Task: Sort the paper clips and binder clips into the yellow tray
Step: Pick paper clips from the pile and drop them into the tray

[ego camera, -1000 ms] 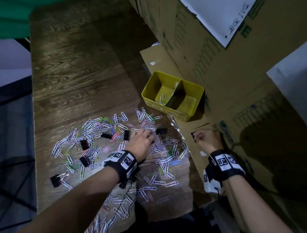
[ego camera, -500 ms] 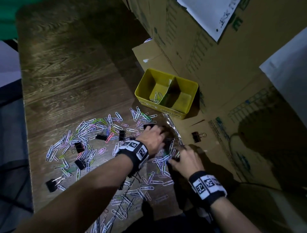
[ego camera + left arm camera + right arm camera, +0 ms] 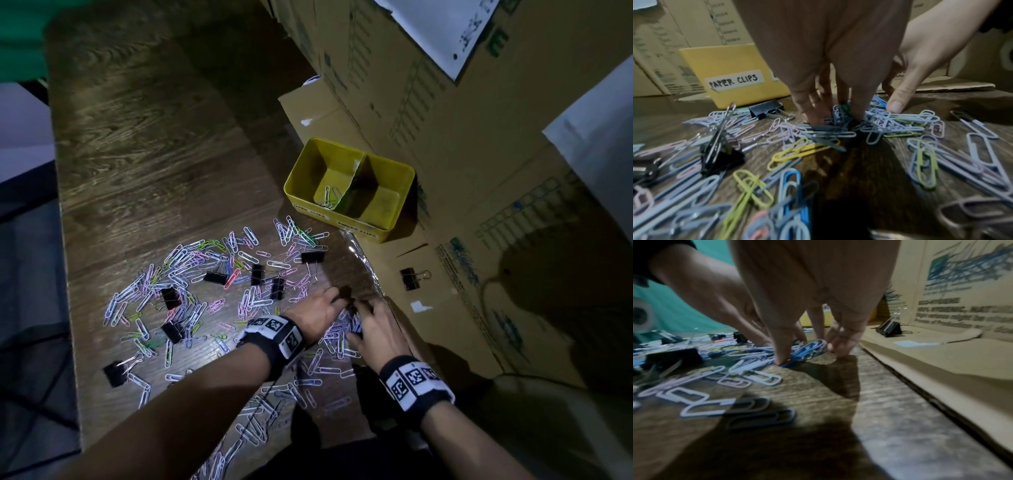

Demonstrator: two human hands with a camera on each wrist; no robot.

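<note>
Dim wood-grain table (image 3: 144,178), cardboard boxes (image 3: 445,144) walling the 1–4 o'clock side. Yellow tray (image 3: 298,186) sits at 1 o'clock of the hands, a few paper clips in its left compartment, labelled "PAPER CLIPS"; right compartment looks bare.

Change: both hands now meet over one heap. A second ago the right hand (image 3: 375,329) was off at 3 o'clock on the cardboard flap; half a second ago it had swung in; a binder clip (image 3: 410,278) now lies alone on that flap. Left hand (image 3: 317,311) has slid toward 3 o'clock to join it.

Now: left fingers curled down, bunching paper clips (image 3: 840,116); right fingertips pinch a small bundle (image 3: 809,348).

Judgement: gathering a handful, lift to the tray not yet begun. Most clips remain scattered from 7 to 11 o'clock.
</note>
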